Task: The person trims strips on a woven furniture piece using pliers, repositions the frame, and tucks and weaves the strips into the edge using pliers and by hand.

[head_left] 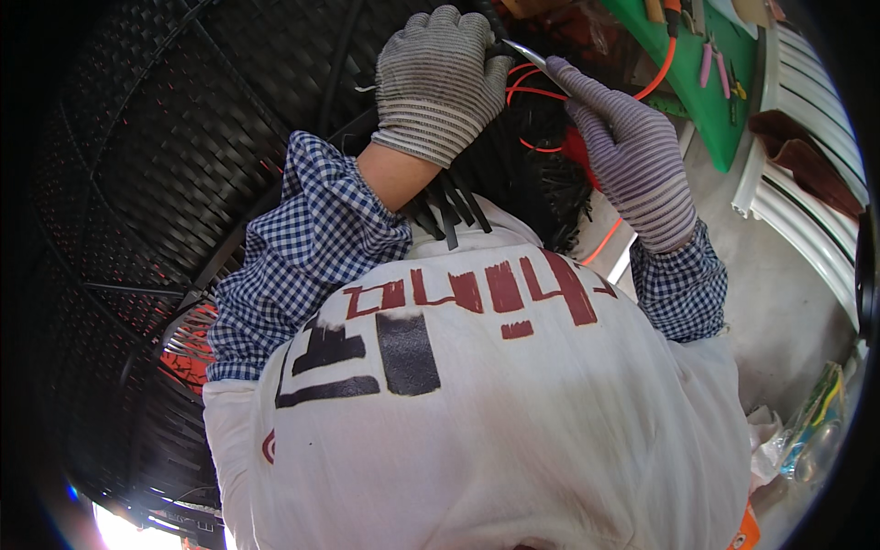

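A large black woven wicker piece [192, 137] fills the left side and curves away from me. At its upper right edge my left hand [440, 82], in a grey striped glove, is closed with fingers curled over a dark wicker strip [498, 49]; most of that strip is hidden. My right hand [637, 151], also gloved, grips a pointed metal blade [536, 62], its handle hidden in the palm. The blade points up and left, its tip close to my left thumb. Loose black strip ends [449, 206] hang below my left wrist.
An orange cord [655, 84] runs behind my right hand. Pink-handled pliers [713, 69] lie on a green surface [733, 128] at the upper right. White ribbed panels [807, 220] with a brown piece [793, 151] stand at the right. Plastic packaging [811, 431] lies lower right.
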Motion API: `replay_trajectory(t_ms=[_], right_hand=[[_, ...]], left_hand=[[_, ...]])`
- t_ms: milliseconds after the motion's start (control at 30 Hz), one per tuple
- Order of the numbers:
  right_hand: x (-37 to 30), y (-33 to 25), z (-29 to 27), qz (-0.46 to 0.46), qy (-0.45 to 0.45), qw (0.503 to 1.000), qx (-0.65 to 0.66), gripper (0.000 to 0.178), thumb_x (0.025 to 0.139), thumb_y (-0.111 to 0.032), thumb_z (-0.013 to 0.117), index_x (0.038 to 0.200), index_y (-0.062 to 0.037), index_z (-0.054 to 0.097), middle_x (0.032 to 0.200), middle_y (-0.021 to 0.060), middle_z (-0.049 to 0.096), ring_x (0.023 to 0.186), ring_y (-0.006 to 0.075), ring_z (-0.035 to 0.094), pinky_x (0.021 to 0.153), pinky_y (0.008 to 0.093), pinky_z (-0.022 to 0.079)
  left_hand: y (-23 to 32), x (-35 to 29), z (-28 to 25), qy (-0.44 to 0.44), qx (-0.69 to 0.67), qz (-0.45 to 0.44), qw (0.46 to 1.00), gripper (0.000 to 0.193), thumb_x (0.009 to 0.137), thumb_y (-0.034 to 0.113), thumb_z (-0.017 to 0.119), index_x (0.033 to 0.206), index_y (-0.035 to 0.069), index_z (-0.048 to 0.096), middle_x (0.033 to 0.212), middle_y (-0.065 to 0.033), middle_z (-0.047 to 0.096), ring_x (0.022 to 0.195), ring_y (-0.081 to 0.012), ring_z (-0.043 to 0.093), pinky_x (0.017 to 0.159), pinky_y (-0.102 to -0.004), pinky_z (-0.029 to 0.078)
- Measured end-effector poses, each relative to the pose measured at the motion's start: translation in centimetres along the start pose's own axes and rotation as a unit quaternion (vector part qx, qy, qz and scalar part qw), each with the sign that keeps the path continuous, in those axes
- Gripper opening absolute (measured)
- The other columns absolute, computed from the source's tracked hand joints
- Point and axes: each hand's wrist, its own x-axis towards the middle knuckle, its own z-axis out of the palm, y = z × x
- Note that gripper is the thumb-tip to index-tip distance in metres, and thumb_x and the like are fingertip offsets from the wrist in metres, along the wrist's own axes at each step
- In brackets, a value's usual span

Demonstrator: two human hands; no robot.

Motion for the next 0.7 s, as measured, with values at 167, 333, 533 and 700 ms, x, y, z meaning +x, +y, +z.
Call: replay_trajectory(t_ms=[167,333,533,700], right_hand=[[-0.4,0.5,2.7,0.007,0.072,0.997,-0.018,0.041,0.099,-0.016,0.065,0.138,-0.0263,0.066,0.082,0.0136,0.065,0.069,0.026,0.066,0.066,0.0372,0.056],[-0.7,1.8,4.4,0.018,0.092,0.978,0.187,0.041,0.1,-0.01,0.064,0.141,-0.0165,0.063,0.106,0.0115,0.074,0.091,0.0188,0.071,0.083,0.0305,0.057],[-2.7,1.5,3.1,0.056,0.089,0.955,0.276,0.04,0.101,-0.009,0.063,0.141,-0.0085,0.062,0.132,0.0114,0.07,0.116,0.0141,0.067,0.102,0.027,0.051],[-3.3,2.3,4.6,0.117,0.076,0.962,0.236,0.044,0.101,-0.018,0.066,0.143,-0.0073,0.059,0.097,0.0066,0.074,0.077,0.0054,0.063,0.072,0.0228,0.053]], left_hand=[[-0.3,0.1,0.2,0.02,-0.007,0.032,0.999,0.023,0.077,0.018,0.078,0.085,0.006,0.061,0.081,-0.0137,0.057,0.079,-0.0323,0.06,0.068,-0.043,0.052],[-0.4,0.4,0.1,0.055,-0.008,0.053,0.997,0.017,0.074,0.013,0.071,0.085,0.005,0.061,0.081,-0.0144,0.057,0.077,-0.034,0.061,0.067,-0.0449,0.052],[-0.2,0.2,0.3,0.022,0.009,0.014,1.0,0.018,0.077,0.015,0.073,0.086,0.005,0.062,0.082,-0.0146,0.058,0.079,-0.0343,0.062,0.069,-0.0462,0.053],[-0.2,0.5,0.4,0.01,0.013,0.018,1.0,0.014,0.079,0.013,0.071,0.087,0.004,0.063,0.083,-0.015,0.059,0.08,-0.0351,0.062,0.07,-0.0465,0.053]])
